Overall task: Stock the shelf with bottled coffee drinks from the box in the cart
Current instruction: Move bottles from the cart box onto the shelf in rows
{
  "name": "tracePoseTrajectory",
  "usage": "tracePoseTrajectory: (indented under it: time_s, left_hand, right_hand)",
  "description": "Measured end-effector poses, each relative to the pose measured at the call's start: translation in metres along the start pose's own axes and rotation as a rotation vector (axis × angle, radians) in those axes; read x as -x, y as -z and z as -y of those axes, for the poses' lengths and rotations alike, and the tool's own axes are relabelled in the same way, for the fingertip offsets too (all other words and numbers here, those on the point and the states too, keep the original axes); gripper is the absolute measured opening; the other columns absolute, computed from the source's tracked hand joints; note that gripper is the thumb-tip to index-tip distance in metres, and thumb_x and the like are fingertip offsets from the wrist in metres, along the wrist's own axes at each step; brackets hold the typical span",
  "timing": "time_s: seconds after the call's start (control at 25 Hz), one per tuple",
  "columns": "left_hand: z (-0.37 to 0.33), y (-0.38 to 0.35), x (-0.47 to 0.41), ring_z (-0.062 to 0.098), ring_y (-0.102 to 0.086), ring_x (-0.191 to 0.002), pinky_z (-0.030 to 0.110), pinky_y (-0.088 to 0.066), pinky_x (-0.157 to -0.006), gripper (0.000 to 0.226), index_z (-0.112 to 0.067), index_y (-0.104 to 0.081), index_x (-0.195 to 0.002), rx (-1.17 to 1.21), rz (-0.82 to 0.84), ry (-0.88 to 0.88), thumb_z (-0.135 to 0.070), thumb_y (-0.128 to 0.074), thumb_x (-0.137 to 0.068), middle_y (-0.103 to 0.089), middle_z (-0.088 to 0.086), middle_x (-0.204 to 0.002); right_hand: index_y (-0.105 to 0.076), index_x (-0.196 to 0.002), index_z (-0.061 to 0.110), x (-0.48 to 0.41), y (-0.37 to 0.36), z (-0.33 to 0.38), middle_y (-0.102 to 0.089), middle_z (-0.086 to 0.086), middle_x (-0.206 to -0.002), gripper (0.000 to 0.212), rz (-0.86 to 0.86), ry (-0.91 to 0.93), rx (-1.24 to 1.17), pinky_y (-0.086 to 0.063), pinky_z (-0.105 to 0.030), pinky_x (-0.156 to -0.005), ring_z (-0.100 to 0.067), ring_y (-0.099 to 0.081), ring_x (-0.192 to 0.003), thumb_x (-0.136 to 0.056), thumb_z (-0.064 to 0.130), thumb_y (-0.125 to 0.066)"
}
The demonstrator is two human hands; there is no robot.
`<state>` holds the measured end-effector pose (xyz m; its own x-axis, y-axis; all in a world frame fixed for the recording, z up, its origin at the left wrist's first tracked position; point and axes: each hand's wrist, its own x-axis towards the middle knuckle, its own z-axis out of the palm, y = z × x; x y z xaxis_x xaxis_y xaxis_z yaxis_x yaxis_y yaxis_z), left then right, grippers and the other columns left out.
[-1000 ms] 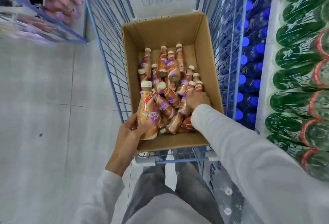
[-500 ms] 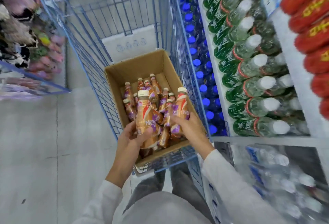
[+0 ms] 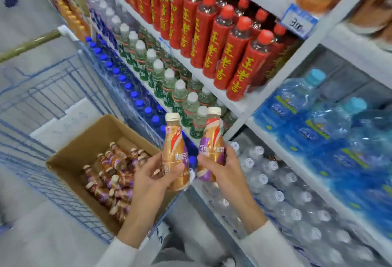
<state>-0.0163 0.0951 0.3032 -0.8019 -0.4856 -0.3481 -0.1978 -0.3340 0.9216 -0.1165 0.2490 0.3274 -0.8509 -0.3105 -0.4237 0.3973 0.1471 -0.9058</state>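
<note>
Gold, cream-capped plastic coffee bottle [image 3: 175, 152] upright in the left hand [image 3: 152, 179], fingers curled round it; second such bottle [image 3: 212, 141] likewise in the right hand [image 3: 224, 169] — both just beside the brown cardboard box [image 3: 89, 139] in the blue wire cart [image 3: 53, 88]. We judge: transfer step — next needs a free slot on the white shelving [image 3: 239, 107].

coffee bottle [image 3: 175, 153] NESC, red bottles [image 3: 230, 63] 王老吉

Grey floor [image 3: 31, 235], white shelving [image 3: 250, 107] on the right: red-labelled bottles [image 3: 231, 54] up top, green bottles [image 3: 167, 90] and blue-capped bottles [image 3: 135, 102] lower, blue price tag [image 3: 298, 22] on the rail.
</note>
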Motion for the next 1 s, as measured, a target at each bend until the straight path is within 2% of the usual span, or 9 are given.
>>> tracePoseTrajectory:
  time_s: [0.12, 0.32, 0.44, 0.64, 0.76, 0.84, 0.92, 1.0]
  left_hand:
    - [-0.006, -0.062, 0.012, 0.027, -0.076, -0.102, 0.033, -0.063, -0.08, 0.048, -0.024, -0.077, -0.117, -0.032, 0.139, -0.05, -0.031, -0.093, -0.072, -0.079, 0.006, -0.112]
    - [-0.018, -0.181, 0.055, 0.019, -0.078, -0.092, 0.022, -0.06, -0.069, 0.045, -0.032, -0.08, -0.106, -0.085, 0.342, -0.131, -0.035, -0.094, -0.064, -0.08, 0.001, -0.104]
    - [-0.03, -0.258, 0.091, 0.019, -0.077, -0.092, 0.026, -0.062, -0.074, 0.045, -0.035, -0.08, -0.102, -0.09, 0.472, -0.193, -0.048, -0.089, -0.06, -0.08, -0.002, -0.103]
    - [-0.05, -0.388, 0.139, 0.027, -0.073, -0.101, 0.045, -0.057, -0.091, 0.047, -0.023, -0.08, -0.105, -0.041, 0.682, -0.292, -0.045, -0.086, -0.064, -0.079, 0.006, -0.106]
    - [-0.07, -0.461, 0.15, 0.013, -0.073, -0.093, 0.034, -0.059, -0.085, 0.033, -0.024, -0.079, -0.101, -0.028, 0.79, -0.384, -0.029, -0.088, -0.07, -0.08, -0.002, -0.102]
    - [-0.084, -0.5, 0.151, 0.009, -0.074, -0.094, 0.026, -0.059, -0.083, 0.037, -0.021, -0.074, -0.111, -0.05, 0.863, -0.451, -0.021, -0.086, -0.076, -0.08, -0.005, -0.104]
    - [-0.096, -0.533, 0.147, 0.006, -0.074, -0.099, 0.021, -0.058, -0.082, 0.043, -0.017, -0.068, -0.124, -0.119, 0.902, -0.513, -0.016, -0.082, -0.084, -0.079, -0.008, -0.108]
    - [-0.104, -0.555, 0.138, 0.003, -0.073, -0.1, 0.019, -0.058, -0.083, 0.045, -0.016, -0.063, -0.13, -0.177, 0.933, -0.545, -0.009, -0.078, -0.087, -0.078, -0.009, -0.109]
  right_hand:
    - [-0.055, -0.122, 0.033, 0.03, 0.061, 0.012, -0.075, 0.022, -0.091, 0.047, -0.115, 0.091, -0.071, -0.058, -0.02, -0.063, 0.001, -0.072, -0.079, -0.086, 0.015, -0.079]
    - [-0.056, -0.128, 0.022, 0.098, 0.179, 0.031, -0.074, 0.02, -0.086, 0.05, -0.295, 0.219, -0.14, -0.054, -0.016, -0.06, 0.001, -0.069, -0.074, -0.085, 0.01, -0.079]
    - [-0.055, -0.128, 0.015, 0.137, 0.25, 0.047, -0.074, 0.015, -0.081, 0.049, -0.374, 0.297, -0.159, -0.053, -0.017, -0.055, -0.002, -0.067, -0.066, -0.085, 0.006, -0.078]
    - [-0.058, -0.12, 0.017, 0.19, 0.362, 0.082, -0.074, 0.013, -0.083, 0.044, -0.517, 0.505, -0.141, -0.054, -0.018, -0.058, -0.002, -0.068, -0.069, -0.084, 0.004, -0.078]
    - [-0.055, -0.121, 0.019, 0.204, 0.417, 0.109, -0.076, 0.013, -0.089, 0.049, -0.618, 0.605, -0.119, -0.055, -0.018, -0.063, -0.003, -0.071, -0.076, -0.081, 0.006, -0.081]
    - [-0.053, -0.124, 0.023, 0.204, 0.446, 0.128, -0.075, 0.011, -0.098, 0.055, -0.672, 0.654, -0.079, -0.057, -0.02, -0.066, -0.003, -0.073, -0.083, -0.08, 0.012, -0.085]
    - [-0.048, -0.127, 0.026, 0.201, 0.468, 0.145, -0.07, 0.014, -0.106, 0.061, -0.718, 0.679, -0.017, -0.058, -0.016, -0.07, 0.004, -0.07, -0.089, -0.08, 0.018, -0.086]
    - [-0.043, -0.128, 0.027, 0.195, 0.483, 0.157, -0.064, 0.016, -0.115, 0.065, -0.732, 0.682, 0.006, -0.058, -0.015, -0.075, 0.01, -0.067, -0.093, -0.08, 0.016, -0.086]
